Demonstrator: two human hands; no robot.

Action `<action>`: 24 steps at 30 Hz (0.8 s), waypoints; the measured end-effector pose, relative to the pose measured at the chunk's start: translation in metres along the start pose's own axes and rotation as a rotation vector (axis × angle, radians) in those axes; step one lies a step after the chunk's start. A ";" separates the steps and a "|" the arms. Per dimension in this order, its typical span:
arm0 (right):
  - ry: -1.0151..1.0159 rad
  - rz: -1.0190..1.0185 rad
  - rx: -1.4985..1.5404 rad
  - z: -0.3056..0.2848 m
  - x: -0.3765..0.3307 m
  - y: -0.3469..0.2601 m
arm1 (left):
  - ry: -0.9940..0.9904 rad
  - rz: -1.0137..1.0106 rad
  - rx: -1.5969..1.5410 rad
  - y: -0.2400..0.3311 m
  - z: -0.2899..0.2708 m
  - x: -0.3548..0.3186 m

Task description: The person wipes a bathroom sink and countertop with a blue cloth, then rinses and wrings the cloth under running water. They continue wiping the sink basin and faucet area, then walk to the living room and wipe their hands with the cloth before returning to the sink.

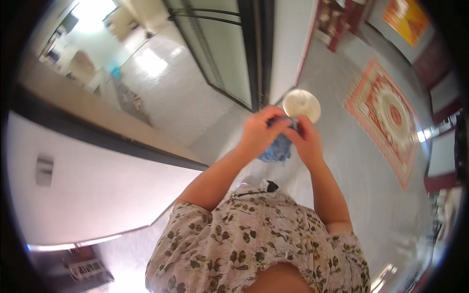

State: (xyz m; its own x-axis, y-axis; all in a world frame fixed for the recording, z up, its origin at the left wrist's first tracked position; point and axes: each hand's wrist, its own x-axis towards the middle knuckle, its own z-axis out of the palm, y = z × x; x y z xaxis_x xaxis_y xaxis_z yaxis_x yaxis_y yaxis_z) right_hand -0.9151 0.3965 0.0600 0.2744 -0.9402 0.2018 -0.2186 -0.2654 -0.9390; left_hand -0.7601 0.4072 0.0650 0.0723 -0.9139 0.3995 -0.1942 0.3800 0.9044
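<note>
A crumpled blue cloth [277, 148] hangs from between my two hands, in front of my body. My left hand [261, 129] is bent round its upper edge, thumb and fingers pinched together. Close beside it, my right hand [306, 140] grips the cloth's other top corner, the fingertips of both hands nearly meeting. Just past my hands, a round white bucket [302, 103] stands on the floor by the wall end. Motion blur hides the finer folds of the cloth.
Ahead is a dark-framed glass sliding door [210, 44] beside a doorway. At the left, a white wall [97, 180] comes close to my arm. A red patterned rug [388, 119] lies on the grey floor at the right, with dark red furniture [437, 63] beyond it.
</note>
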 end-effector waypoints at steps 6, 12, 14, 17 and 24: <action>0.135 -0.065 0.203 -0.022 0.009 0.005 | -0.359 0.168 0.495 -0.026 -0.024 -0.008; 0.130 -0.086 0.171 -0.051 0.023 0.010 | -0.310 0.392 0.715 -0.058 -0.033 -0.013; 0.097 -0.118 0.158 -0.050 0.025 0.010 | -0.335 0.374 0.758 -0.062 -0.038 -0.014; 0.082 -0.149 0.128 -0.048 0.027 0.010 | -0.299 0.397 0.815 -0.065 -0.042 -0.015; 0.266 -0.048 0.243 -0.053 0.034 0.021 | -0.339 -0.156 0.194 -0.058 -0.072 -0.011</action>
State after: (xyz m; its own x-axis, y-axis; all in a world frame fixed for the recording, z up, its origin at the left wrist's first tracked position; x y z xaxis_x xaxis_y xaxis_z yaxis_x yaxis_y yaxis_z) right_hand -0.9602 0.3476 0.0624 0.0188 -0.9591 0.2825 0.0268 -0.2820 -0.9590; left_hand -0.6796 0.4056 0.0185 -0.2047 -0.9658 0.1589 -0.3890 0.2293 0.8923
